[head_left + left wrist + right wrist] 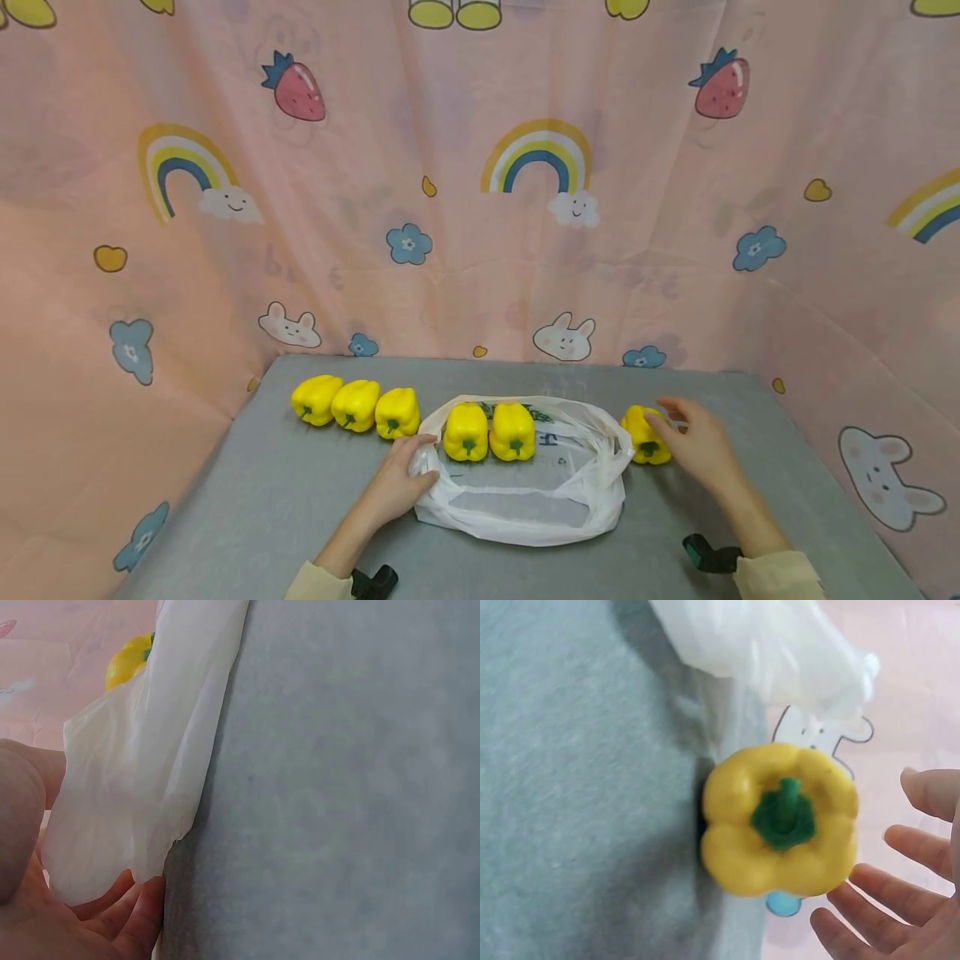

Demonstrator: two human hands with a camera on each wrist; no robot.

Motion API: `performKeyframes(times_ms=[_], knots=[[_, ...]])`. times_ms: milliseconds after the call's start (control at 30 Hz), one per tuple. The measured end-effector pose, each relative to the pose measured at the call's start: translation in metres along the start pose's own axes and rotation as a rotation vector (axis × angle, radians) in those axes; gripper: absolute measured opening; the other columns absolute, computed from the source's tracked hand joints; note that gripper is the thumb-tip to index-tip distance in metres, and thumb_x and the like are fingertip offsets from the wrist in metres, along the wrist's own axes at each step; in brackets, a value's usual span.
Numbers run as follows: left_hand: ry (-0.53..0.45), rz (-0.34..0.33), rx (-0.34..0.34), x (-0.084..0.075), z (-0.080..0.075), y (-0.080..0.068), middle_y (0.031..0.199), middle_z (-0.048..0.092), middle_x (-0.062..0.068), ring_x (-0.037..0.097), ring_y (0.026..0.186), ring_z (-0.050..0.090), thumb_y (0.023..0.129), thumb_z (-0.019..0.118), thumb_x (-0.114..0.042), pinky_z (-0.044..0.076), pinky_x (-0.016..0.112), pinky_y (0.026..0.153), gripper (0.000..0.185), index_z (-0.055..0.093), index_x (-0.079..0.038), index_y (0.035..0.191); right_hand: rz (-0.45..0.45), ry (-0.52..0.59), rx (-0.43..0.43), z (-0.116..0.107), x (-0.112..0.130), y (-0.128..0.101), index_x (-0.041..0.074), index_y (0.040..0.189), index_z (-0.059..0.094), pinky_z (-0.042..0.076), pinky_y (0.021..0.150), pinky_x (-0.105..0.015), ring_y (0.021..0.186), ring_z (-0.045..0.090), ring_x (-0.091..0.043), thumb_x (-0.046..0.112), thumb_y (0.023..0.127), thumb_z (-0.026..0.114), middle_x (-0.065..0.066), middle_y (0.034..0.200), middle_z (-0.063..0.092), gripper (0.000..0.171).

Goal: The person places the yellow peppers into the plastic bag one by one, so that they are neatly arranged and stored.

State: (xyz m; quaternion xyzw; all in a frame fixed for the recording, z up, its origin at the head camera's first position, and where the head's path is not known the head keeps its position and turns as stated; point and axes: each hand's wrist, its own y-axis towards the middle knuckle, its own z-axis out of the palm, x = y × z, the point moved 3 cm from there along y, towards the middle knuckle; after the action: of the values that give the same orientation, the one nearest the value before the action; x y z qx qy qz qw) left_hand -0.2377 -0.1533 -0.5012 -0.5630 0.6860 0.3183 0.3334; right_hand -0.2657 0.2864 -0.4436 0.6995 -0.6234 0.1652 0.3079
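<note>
Item one: my left hand [401,483] pinches the left edge of the white plastic bag [525,500], which lies open-mouthed in the middle of the grey desk [262,500]. The left wrist view shows the fingers [112,915] curled under the film.

Item two: two yellow peppers [489,432] sit side by side within the bag's rim.

Item three: my right hand [697,446] is spread wide, fingers relaxed, beside a lone yellow pepper [643,435] just right of the bag; I cannot tell whether skin touches it.

Item four: three more peppers [356,406] in a row left of the bag.

Item five: pink cartoon-print curtain [480,208] behind.
</note>
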Motion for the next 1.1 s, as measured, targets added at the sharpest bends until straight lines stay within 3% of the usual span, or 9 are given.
performKeyframes(times_ms=[167, 567, 933, 1100], knots=[[0.004, -0.008, 0.001, 0.001, 0.0, 0.0, 0.136, 0.05, 0.016, 0.037, 0.13, 0.047, 0.092, 0.072, -0.014, 0.037, 0.064, 0.105, 0.048, 0.059, -0.009, 0.138, 0.033, -0.026, 0.032, 0.005, -0.009, 0.0, -0.009, 0.138, 0.053, 0.047, 0.094, -0.063, 0.118, 0.053, -0.05, 0.042, 0.102, 0.06, -0.034, 0.135, 0.052, 0.062], [0.0, -0.007, 0.008, 0.0, 0.0, 0.001, 0.137, 0.049, 0.017, 0.038, 0.13, 0.047, 0.092, 0.072, -0.014, 0.036, 0.065, 0.106, 0.048, 0.058, -0.009, 0.138, 0.131, 0.035, 0.113, 0.017, -0.023, -0.001, -0.006, 0.149, 0.041, 0.045, 0.095, -0.066, 0.125, 0.045, -0.056, 0.053, 0.099, 0.061, -0.035, 0.147, 0.039, 0.079], [0.001, -0.001, 0.001, 0.001, 0.001, 0.0, 0.137, 0.049, 0.017, 0.038, 0.129, 0.047, 0.092, 0.072, -0.014, 0.036, 0.065, 0.106, 0.048, 0.058, -0.009, 0.138, 0.111, 0.059, 0.125, 0.02, -0.028, -0.002, -0.003, 0.15, 0.041, 0.052, 0.087, -0.051, 0.117, 0.055, -0.047, 0.051, 0.096, 0.066, -0.032, 0.145, 0.046, 0.08], [0.005, -0.001, -0.003, 0.001, 0.001, 0.0, 0.137, 0.049, 0.017, 0.038, 0.13, 0.047, 0.092, 0.072, -0.014, 0.036, 0.065, 0.106, 0.048, 0.058, -0.01, 0.138, 0.128, 0.064, 0.125, 0.02, -0.028, -0.002, -0.004, 0.15, 0.04, 0.052, 0.088, -0.05, 0.117, 0.054, -0.046, 0.052, 0.096, 0.066, -0.032, 0.144, 0.045, 0.081]])
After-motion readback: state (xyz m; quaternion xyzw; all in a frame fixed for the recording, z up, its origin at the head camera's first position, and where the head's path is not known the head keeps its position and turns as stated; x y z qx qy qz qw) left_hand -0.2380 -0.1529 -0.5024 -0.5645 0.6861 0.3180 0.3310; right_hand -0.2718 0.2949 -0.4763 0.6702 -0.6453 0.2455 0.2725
